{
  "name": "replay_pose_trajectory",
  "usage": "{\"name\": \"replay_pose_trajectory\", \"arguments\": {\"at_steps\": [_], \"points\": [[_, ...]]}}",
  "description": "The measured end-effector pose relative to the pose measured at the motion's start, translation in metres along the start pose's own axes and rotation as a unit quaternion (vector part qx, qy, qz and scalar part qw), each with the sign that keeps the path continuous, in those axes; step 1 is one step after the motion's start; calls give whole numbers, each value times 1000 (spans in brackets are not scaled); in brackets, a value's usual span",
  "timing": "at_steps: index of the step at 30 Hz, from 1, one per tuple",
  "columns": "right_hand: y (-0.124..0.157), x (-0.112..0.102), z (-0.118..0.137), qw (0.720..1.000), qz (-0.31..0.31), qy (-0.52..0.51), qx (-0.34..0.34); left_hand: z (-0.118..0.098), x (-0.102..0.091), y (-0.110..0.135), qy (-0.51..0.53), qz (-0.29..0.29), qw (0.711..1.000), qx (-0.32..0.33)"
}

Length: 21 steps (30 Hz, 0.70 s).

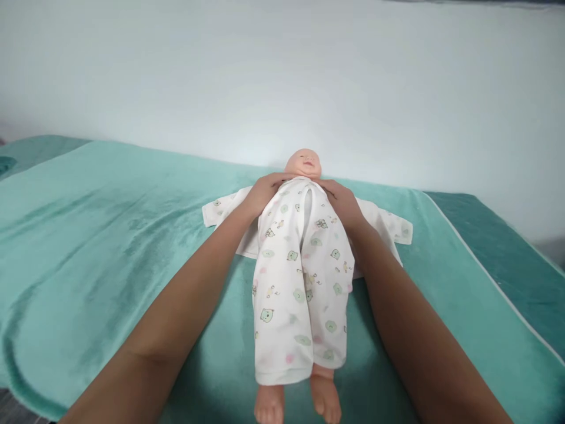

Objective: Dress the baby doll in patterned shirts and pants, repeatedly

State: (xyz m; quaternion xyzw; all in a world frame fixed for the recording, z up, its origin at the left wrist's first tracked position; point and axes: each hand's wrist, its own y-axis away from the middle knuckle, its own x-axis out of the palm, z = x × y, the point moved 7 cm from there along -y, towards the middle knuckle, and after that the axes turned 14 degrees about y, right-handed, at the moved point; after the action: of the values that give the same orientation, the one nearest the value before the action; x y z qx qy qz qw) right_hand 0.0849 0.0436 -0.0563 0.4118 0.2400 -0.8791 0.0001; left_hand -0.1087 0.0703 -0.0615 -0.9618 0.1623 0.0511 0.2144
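Green plush cloth (145, 235) covers the surface, and its far edge meets a pale wall (220, 76). At the right edge, beyond a light border, a darker green cover (494, 253) shows. On the cloth a baby doll (303, 162) lies on its back, somewhat right of the middle, with the head close to the far edge and the bare feet (325, 397) pointing to the near edge. White trousers (286, 282) reach from just under its chin down to the ankles; between the legs, high up, is a narrow opening. They are printed with green animal heads and little figures; if some of these small marks are letters, I cannot read them. Below the trousers a white shirt (392, 227) is spread flat, one sleeve toward the left edge and one toward the right. The left hand (267, 189) and the right hand (338, 195) rest on both sides of the trousers' top, fingers bent inward near the doll's neck. Whether they grip the fabric, I cannot tell.
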Motion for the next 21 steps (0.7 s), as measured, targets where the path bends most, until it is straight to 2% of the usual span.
{"name": "replay_pose_trajectory", "arguments": {"at_steps": [3,5,9,12,16,19,21], "points": [[14,-2,7,1000,14,2,-25,-4,-2,18,-45,24,998,43],[24,-5,6,1000,-4,3,-24,-4,-6,32,-89,7,995,55],[51,-14,-5,993,-101,41,50,-4,-13,64,-143,-43,988,47],[73,-19,-8,984,-131,35,119,-6,-9,85,-186,-52,980,43],[89,-14,-5,979,-60,-30,193,-13,-5,102,-211,-102,972,15],[90,-9,1,969,-19,-135,203,-15,-4,109,-132,-153,978,-49],[90,-7,3,954,-12,-201,222,-16,-2,111,-68,-157,981,-92]]}}
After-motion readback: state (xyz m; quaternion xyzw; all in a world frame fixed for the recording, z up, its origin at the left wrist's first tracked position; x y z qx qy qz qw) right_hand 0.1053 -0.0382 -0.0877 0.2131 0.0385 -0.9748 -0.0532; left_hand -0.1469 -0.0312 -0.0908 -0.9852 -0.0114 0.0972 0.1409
